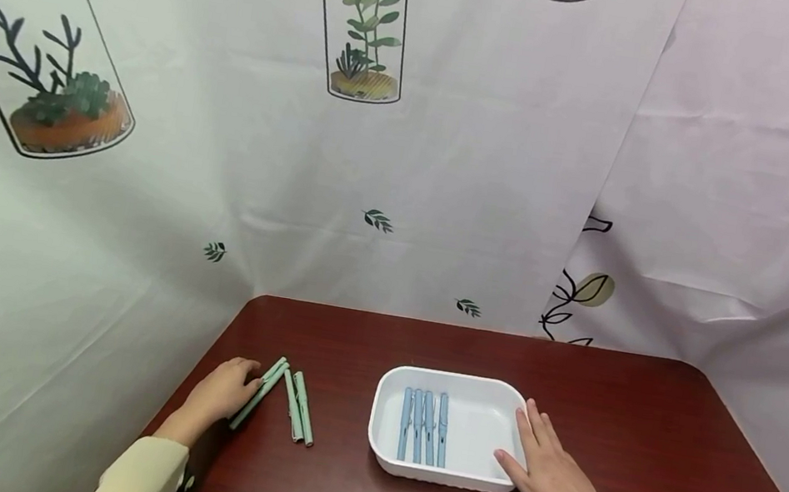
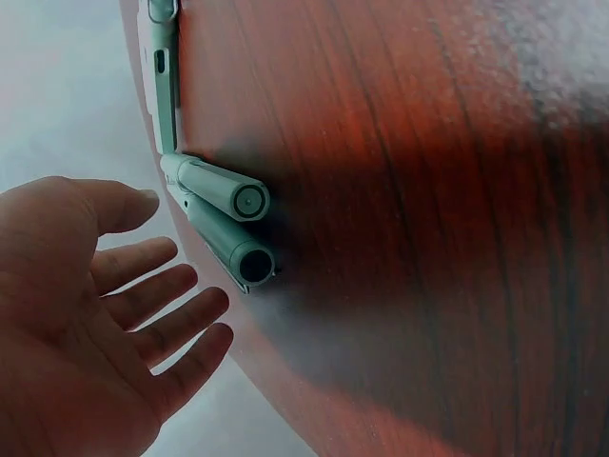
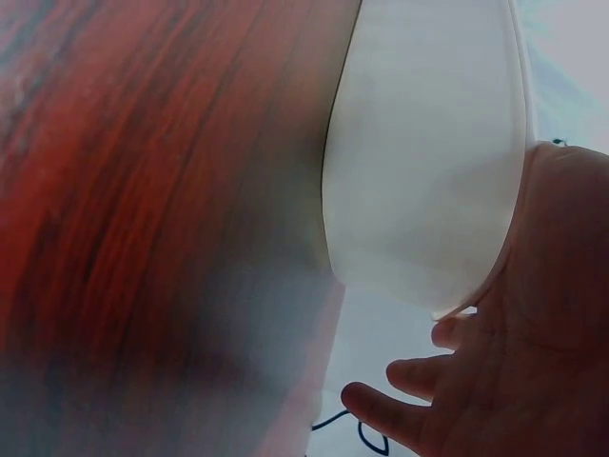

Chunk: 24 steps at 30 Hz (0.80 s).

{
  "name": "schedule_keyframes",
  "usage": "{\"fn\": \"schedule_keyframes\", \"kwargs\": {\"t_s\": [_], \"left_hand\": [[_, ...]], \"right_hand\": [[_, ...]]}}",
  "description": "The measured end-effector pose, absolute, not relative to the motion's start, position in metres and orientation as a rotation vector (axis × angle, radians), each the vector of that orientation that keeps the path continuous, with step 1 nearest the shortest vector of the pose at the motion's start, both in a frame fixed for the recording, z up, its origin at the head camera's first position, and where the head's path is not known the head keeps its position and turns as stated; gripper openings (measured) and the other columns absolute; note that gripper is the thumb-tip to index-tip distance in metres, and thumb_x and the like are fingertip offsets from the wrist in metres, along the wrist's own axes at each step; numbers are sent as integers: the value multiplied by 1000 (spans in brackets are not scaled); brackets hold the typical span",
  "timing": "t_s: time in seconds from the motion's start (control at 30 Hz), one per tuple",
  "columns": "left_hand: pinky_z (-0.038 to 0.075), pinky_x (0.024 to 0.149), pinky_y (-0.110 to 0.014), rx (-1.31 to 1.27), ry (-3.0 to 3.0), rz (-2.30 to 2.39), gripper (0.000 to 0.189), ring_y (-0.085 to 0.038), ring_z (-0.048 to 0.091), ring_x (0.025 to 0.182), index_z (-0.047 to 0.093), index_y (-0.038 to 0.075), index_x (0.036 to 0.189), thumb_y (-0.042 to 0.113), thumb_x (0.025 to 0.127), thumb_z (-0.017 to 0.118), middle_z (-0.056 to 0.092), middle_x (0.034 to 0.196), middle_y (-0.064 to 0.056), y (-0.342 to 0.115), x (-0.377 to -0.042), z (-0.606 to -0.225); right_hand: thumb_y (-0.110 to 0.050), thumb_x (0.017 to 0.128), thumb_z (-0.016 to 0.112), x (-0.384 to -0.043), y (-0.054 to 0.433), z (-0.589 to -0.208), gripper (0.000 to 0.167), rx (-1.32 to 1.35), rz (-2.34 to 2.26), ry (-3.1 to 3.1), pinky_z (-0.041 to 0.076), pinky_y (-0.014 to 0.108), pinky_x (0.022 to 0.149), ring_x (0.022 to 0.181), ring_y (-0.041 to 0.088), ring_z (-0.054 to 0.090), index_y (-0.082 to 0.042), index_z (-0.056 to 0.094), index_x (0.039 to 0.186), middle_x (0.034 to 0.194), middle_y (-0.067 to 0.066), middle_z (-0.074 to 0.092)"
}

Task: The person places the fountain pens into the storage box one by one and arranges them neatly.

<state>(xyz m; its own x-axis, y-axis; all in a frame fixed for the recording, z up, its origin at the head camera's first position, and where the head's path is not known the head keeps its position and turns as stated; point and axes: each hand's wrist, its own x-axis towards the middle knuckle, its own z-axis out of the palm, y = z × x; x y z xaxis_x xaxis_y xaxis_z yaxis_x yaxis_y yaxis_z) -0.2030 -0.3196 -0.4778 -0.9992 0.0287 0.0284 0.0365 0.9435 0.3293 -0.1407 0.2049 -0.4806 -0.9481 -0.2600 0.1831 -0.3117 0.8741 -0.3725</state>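
Four slim light-blue capped pens (image 1: 418,426) are laid side by side in the left part of a white rounded-rectangular tray (image 1: 438,477), apparently plastic; the placing of the blue pens is judged complete as far as is shown. Four slim pale-green capped pens are left outside the tray, on a dark red-brown wood-grain table (image 1: 330,489): one pair (image 1: 258,393) is located just beside the left hand (image 1: 223,390), and the second pair (image 1: 292,405) is located between that pair and the tray. No green pen is seen in the tray, so the handling of the green set is judged not yet done. The left hand is held wide, with fingers extended toward the nearer pair; no pen is gripped, and contact cannot be confirmed. The right hand (image 1: 555,474) is spread wide and rested against the tray's right rim; nothing is clasped.
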Motion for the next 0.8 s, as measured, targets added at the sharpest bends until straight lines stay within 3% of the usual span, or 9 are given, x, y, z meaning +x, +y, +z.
{"fn": "schedule_keyframes", "kwargs": {"t_s": [0.8], "left_hand": [[52, 87, -57, 11, -3132, -550, 34, -47, 60, 112, 65, -9, 122, 14, 98, 63, 60, 124, -31, -317, -223, -479]], "right_hand": [[-52, 99, 58, -141, 205, -482, 80, 435, 626, -2910, 38, 64, 108, 145, 51, 30, 5, 38, 153, 162, 27, 26]]}}
